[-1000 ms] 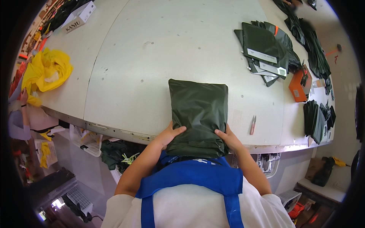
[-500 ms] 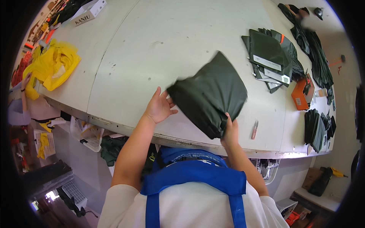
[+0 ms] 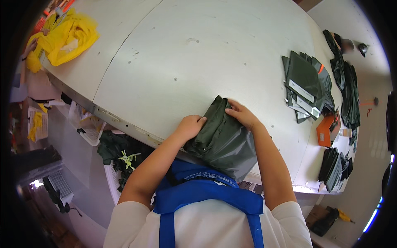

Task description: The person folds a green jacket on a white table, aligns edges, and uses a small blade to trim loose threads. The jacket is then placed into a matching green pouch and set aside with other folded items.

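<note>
A dark green pouch (image 3: 235, 146) of thin, shiny fabric lies at the table's near edge, close against my apron. Its gathered, folded end faces the far left. My left hand (image 3: 191, 127) is closed on the left side of that end, with the thumb on top. On the far right side of the same end, my right hand (image 3: 243, 114) grips the fabric, thumb on the near face and fingers behind. The inside of the pouch and some of my fingertips are hidden.
A stack of flat green packs (image 3: 304, 84) with white labels lies at the right. An orange box (image 3: 328, 131) and more folded green pieces (image 3: 331, 167) are nearer. Yellow fabric (image 3: 74, 37) lies far left beside another person's hand (image 3: 31, 46). Green cloth (image 3: 113, 151) hangs below the table edge.
The pouch has come down toward me and turned, its gathered end now facing away. My left hand, open before, has taken hold of it. My right hand has shifted to its far side.
</note>
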A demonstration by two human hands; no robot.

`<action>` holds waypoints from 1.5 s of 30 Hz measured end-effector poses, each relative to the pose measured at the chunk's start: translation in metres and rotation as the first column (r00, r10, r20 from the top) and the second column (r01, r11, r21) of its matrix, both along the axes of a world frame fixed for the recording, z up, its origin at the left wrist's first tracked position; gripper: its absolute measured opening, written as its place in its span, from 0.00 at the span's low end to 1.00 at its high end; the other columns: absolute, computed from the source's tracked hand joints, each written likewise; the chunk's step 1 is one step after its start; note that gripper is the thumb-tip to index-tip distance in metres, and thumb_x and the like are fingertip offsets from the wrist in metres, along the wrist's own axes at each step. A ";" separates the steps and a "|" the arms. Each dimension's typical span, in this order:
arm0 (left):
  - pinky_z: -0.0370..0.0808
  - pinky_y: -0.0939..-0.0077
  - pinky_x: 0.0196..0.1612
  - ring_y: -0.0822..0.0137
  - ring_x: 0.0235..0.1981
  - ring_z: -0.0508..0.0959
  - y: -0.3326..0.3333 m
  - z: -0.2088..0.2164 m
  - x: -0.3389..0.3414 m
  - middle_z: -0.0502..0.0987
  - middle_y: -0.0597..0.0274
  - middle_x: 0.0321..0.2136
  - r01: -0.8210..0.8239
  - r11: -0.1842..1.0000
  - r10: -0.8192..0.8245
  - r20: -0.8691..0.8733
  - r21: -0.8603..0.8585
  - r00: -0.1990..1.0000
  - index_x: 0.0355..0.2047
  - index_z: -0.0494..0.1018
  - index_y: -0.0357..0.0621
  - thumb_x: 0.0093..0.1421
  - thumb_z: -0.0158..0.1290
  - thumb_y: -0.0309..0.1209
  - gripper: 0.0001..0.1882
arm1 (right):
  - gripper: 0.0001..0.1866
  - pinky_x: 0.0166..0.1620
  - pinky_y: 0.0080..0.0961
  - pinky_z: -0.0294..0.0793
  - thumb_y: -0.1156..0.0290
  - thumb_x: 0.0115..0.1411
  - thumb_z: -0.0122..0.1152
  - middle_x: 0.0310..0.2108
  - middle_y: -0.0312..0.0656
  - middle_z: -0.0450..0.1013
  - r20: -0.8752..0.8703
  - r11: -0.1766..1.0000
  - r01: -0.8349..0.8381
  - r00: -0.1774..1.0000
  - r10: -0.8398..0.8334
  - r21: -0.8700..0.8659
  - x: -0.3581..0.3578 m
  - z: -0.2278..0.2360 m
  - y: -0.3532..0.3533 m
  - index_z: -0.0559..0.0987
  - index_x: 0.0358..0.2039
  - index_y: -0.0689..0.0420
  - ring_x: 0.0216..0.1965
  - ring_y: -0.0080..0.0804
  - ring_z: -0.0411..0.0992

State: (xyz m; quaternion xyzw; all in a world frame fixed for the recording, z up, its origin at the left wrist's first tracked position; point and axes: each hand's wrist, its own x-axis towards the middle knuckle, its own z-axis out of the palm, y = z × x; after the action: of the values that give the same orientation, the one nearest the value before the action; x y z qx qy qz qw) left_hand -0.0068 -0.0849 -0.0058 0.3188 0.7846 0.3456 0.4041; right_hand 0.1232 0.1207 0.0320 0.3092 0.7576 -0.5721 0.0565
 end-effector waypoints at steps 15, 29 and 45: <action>0.68 0.59 0.49 0.46 0.45 0.71 -0.006 0.037 0.058 0.71 0.43 0.39 -0.147 0.914 0.067 0.218 0.377 0.974 0.46 0.66 0.35 0.54 0.56 0.32 0.22 | 0.48 0.64 0.34 0.55 0.67 0.35 0.78 0.56 0.44 0.60 0.042 0.980 -0.180 0.983 0.177 0.087 0.045 0.065 -0.018 0.66 0.60 0.52 0.61 0.40 0.57; 0.66 0.62 0.46 0.51 0.44 0.65 -0.014 0.066 0.067 0.64 0.49 0.43 0.118 0.918 -0.066 -0.148 0.379 0.987 0.44 0.74 0.39 0.52 0.56 0.35 0.20 | 0.51 0.61 0.32 0.58 0.69 0.28 0.81 0.54 0.45 0.63 0.130 0.928 -0.373 0.920 0.369 0.007 0.041 0.086 -0.003 0.67 0.58 0.53 0.58 0.42 0.61; 0.74 0.62 0.42 0.49 0.38 0.78 0.040 0.039 0.029 0.79 0.47 0.35 0.519 0.819 -0.557 0.121 0.244 0.821 0.42 0.78 0.48 0.55 0.52 0.29 0.14 | 0.37 0.57 0.29 0.62 0.75 0.31 0.80 0.42 0.39 0.70 -0.034 0.992 -0.112 0.993 0.110 -0.062 0.079 0.091 -0.023 0.73 0.46 0.57 0.51 0.33 0.66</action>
State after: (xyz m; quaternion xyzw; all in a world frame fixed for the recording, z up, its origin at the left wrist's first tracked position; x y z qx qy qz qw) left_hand 0.0227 -0.0447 0.0336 0.5332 0.5815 0.3222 0.5232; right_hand 0.2024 0.0980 0.1226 0.2560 0.7558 -0.5964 0.0866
